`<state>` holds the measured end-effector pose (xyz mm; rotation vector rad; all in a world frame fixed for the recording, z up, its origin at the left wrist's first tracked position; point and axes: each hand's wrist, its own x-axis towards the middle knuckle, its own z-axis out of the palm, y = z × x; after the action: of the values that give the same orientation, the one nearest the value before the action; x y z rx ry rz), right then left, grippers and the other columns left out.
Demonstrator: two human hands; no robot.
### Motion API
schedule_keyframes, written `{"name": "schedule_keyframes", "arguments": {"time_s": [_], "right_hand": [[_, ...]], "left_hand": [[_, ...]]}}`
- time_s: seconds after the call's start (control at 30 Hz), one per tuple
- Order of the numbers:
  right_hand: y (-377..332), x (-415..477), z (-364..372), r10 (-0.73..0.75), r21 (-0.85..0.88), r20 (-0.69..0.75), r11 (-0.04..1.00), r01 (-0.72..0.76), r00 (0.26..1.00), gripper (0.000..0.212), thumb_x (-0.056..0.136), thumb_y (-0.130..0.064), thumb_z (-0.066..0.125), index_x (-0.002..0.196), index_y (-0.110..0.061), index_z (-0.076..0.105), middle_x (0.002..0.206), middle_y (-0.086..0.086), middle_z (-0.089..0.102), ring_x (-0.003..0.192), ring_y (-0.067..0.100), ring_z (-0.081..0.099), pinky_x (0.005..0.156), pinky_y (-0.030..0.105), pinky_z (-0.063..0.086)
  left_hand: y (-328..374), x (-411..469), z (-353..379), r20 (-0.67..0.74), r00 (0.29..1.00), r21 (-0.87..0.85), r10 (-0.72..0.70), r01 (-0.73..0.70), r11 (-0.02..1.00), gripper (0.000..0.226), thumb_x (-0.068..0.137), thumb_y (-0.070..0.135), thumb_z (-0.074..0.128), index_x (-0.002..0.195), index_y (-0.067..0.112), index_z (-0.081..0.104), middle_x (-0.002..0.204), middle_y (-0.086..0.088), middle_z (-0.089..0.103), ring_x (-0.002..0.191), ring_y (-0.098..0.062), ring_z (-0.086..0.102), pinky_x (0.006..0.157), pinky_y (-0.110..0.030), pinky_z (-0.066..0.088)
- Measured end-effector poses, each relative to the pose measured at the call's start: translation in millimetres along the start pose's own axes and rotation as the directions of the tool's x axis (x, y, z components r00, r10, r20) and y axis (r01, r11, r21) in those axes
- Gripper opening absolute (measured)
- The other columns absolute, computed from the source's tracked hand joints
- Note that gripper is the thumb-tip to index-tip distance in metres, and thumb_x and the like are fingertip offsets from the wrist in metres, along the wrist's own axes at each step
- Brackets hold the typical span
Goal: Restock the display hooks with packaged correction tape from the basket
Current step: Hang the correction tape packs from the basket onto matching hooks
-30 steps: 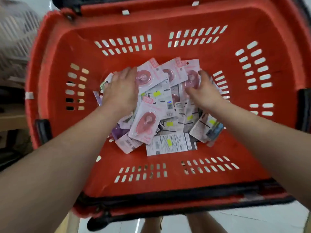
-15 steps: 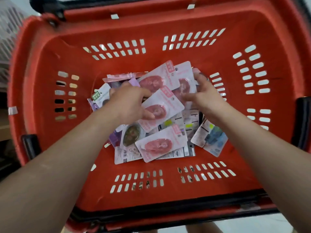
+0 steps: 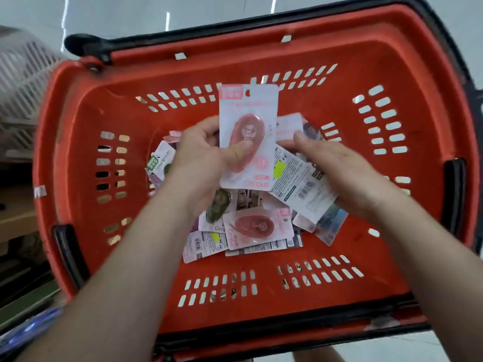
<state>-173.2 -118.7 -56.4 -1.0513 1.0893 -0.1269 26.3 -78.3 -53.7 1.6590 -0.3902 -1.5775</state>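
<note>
Progress since a second ago: my left hand [image 3: 198, 152] quit rummaging and now pinches one pink tape pack [image 3: 248, 113] upright over the pile [image 3: 251, 231] in the basket [image 3: 78, 126], right hand [image 3: 339, 168] curled round a barcode-side pack [image 3: 295, 178] at its 3 o'clock, so hooks next, I reckon.

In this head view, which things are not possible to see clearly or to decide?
- Display hooks: outside the head view entirely.
- Right hand: its own back hides the fingers, so its grip on the white-backed package is unclear.
- Pile in the basket: partly covered by both hands and the pink package held by the left hand.
- Back labels: print too small, blurred.
</note>
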Motion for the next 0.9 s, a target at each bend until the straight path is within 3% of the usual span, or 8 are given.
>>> {"name": "schedule_keyframes", "arguments": {"time_s": [0.1,0.3,0.47,0.57,0.63,0.7,0.77,0.9], "right_hand": [[15.4,-3.4,4.2,0.052,-0.091,-0.011,0.994,-0.053,0.999,0.053,0.07,-0.043,0.08,0.119,-0.047,0.062,0.116,-0.008,0.071,0.096,0.01,0.071,0.084,0.037,0.06],[49.0,-7.0,12.7,0.058,0.188,-0.284,0.982,-0.003,0.957,0.048,0.094,-0.009,0.065,0.131,-0.037,0.055,0.11,-0.006,0.074,0.084,0.015,0.074,0.064,0.028,0.059],[50.6,1.2,28.3,0.12,0.312,-0.227,0.949,-0.045,0.966,0.041,0.092,-0.047,0.065,0.131,-0.035,0.057,0.124,-0.005,0.069,0.113,0.02,0.067,0.1,0.051,0.051],[54.9,0.8,27.6,0.103,0.239,-0.265,0.97,-0.038,0.959,0.054,0.081,-0.029,0.079,0.13,-0.026,0.055,0.118,-0.001,0.072,0.107,0.02,0.07,0.097,0.051,0.054],[59.8,2.4,21.9,0.102,0.183,-0.313,0.982,-0.045,0.944,0.053,0.082,-0.02,0.079,0.128,-0.03,0.054,0.116,-0.004,0.072,0.106,0.016,0.07,0.096,0.049,0.054],[63.7,4.2,15.5,0.102,0.144,-0.331,0.988,-0.057,0.938,0.051,0.084,-0.018,0.077,0.124,-0.038,0.053,0.115,-0.007,0.071,0.106,0.013,0.069,0.095,0.047,0.055],[66.8,6.6,11.6,0.097,0.108,-0.339,0.992,-0.064,0.936,0.05,0.085,-0.015,0.076,0.118,-0.043,0.05,0.115,-0.01,0.07,0.106,0.011,0.068,0.096,0.046,0.055],[69.3,6.7,7.0,0.082,0.047,-0.338,0.996,-0.07,0.938,0.051,0.088,-0.014,0.072,0.122,-0.041,0.046,0.115,-0.012,0.068,0.104,0.008,0.067,0.091,0.035,0.056]], "left_hand": [[-15.9,5.2,15.8,-0.147,0.988,-0.159,-0.056,0.032,0.987,0.04,0.082,-0.005,0.071,0.119,0.008,0.065,0.104,-0.006,0.075,0.091,-0.025,0.074,0.071,-0.043,0.061],[-32.5,-4.2,0.9,-0.195,0.964,-0.37,-0.178,0.096,0.924,0.031,0.09,0.005,0.064,0.121,0.005,0.065,0.109,-0.01,0.074,0.094,-0.026,0.073,0.074,-0.048,0.061],[-56.6,-24.3,33.2,-0.149,0.97,-0.052,-0.191,0.186,0.981,0.041,0.072,0.012,0.082,0.108,0.022,0.066,0.089,-0.006,0.073,0.087,-0.028,0.073,0.083,-0.052,0.059],[-67.6,-11.2,37.5,-0.153,0.987,0.253,-0.04,0.079,0.964,0.015,0.083,0.022,0.078,0.095,0.029,0.073,0.086,0.008,0.071,0.087,-0.019,0.07,0.086,-0.046,0.058],[-63.3,5.1,30.6,-0.135,0.976,0.541,0.172,-0.073,0.838,0.013,0.092,0.021,0.067,0.1,0.028,0.074,0.102,0.012,0.07,0.094,-0.011,0.066,0.089,-0.034,0.053],[-56.6,30.0,18.6,-0.029,0.934,0.802,0.356,-0.191,0.566,0.025,0.097,0.021,0.059,0.121,0.019,0.067,0.125,0.003,0.063,0.114,-0.018,0.058,0.101,-0.036,0.045],[-50.8,58.4,6.8,0.088,0.951,0.936,0.297,-0.181,0.301,0.046,0.097,0.03,0.058,0.14,0.015,0.049,0.142,-0.006,0.052,0.132,-0.028,0.044,0.111,-0.044,0.035],[-51.3,78.9,2.0,0.121,0.986,0.991,0.118,-0.126,0.04,0.061,0.088,0.05,0.064,0.139,0.019,0.049,0.133,-0.01,0.052,0.128,-0.032,0.041,0.1,-0.047,0.035]]}}
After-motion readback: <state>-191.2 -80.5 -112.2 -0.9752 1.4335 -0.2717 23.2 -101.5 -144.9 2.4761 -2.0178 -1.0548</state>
